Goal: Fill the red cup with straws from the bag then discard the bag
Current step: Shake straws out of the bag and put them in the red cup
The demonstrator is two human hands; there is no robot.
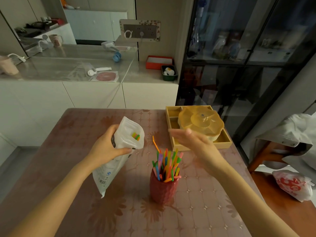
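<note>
A red textured cup [162,189] stands on the table near its front middle, holding several coloured straws [168,165] that stick up out of it. My left hand [109,146] grips a white plastic bag [119,151] around its middle, left of the cup; the bag's mouth is open and a few coloured straw ends [136,136] show inside. My right hand [193,142] hovers flat with fingers spread, above and right of the cup, holding nothing; it is slightly blurred.
A wooden tray [224,142] carrying a yellow lidded dish [201,123] sits at the table's far right. A chair with a grey garment [294,134] and a red-and-white plastic bag [293,185] is to the right. White cabinets and a dark glass cabinet stand behind.
</note>
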